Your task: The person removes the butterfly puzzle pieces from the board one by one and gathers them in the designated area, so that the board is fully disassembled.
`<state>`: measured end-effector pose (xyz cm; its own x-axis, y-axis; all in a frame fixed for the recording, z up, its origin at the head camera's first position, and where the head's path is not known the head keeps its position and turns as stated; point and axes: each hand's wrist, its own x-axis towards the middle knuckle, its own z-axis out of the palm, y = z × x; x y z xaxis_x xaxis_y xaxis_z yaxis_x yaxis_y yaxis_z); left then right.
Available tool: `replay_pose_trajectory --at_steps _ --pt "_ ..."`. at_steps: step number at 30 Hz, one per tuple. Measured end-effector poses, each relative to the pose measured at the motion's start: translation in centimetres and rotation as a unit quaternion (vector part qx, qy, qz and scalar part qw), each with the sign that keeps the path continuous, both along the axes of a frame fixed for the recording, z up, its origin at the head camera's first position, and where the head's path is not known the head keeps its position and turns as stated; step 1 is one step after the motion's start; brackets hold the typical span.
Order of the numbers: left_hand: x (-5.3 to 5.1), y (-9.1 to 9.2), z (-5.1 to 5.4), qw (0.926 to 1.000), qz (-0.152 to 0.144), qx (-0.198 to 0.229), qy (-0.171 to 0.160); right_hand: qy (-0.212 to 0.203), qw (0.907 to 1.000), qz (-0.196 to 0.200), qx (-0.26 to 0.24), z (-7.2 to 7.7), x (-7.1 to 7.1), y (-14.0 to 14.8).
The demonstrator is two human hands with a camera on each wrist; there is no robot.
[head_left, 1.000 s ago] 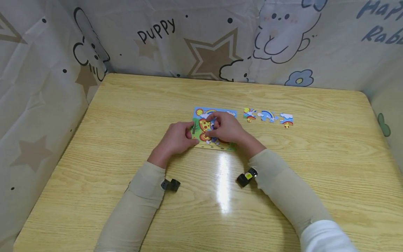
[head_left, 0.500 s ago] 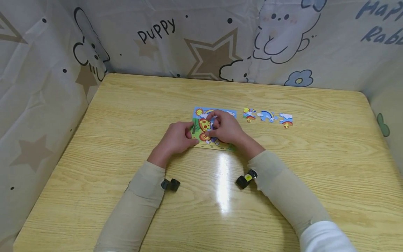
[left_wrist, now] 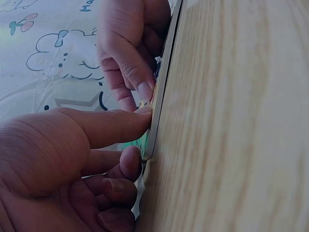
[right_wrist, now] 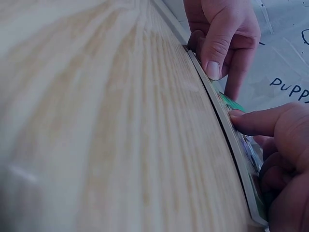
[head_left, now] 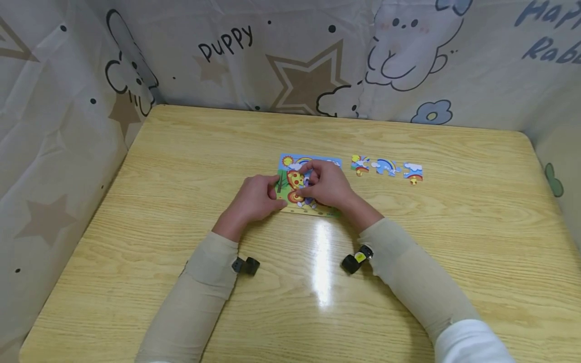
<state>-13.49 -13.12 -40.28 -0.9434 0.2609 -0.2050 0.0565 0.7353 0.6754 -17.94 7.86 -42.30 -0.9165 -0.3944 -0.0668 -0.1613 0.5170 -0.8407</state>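
- Left hand (head_left: 257, 198) is gripping the left edge of the puzzle board (head_left: 313, 212), thumb on top.
- Right hand (head_left: 330, 186), just apart from it, is touching the printed butterfly (head_left: 296, 180) with thumb and forefinger; can't tell if it's pinching a piece.
- Board is lying on the counter (head_left: 190, 161); three loose pieces (head_left: 386, 167) are sitting to its right.
- Probably best: bracing the edge, pressing straight down, checking seams are lying flush.
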Motion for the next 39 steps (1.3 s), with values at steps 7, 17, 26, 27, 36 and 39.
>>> replay_pose_trajectory --at_steps 7,17,26,27,36,39 --pt "-0.06 0.04 0.14 1.0 -0.004 -0.005 -0.001 -0.005 0.9999 0.003 -0.011 0.01 -0.05 -0.08" --pt "0.05 0.08 0.33 1.0 -0.002 -0.004 -0.004 -0.015 0.9999 -0.002 -0.001 0.34 0.04 -0.07" --pt "-0.02 0.07 0.26 1.0 -0.001 -0.005 -0.002 -0.002 0.9995 -0.003 0.033 0.0 -0.23 -0.01" --pt "-0.03 0.06 0.25 1.0 -0.001 -0.006 -0.001 0.0 0.9994 0.0 0.035 -0.04 -0.25 -0.03" --pt "0.03 0.09 0.22 1.0 -0.003 -0.006 -0.001 0.004 0.9996 0.008 0.026 -0.26 -0.19 0.1" --pt "0.04 0.1 0.21 1.0 0.0 -0.005 -0.003 0.001 0.9998 0.011 0.018 -0.28 -0.16 0.14"
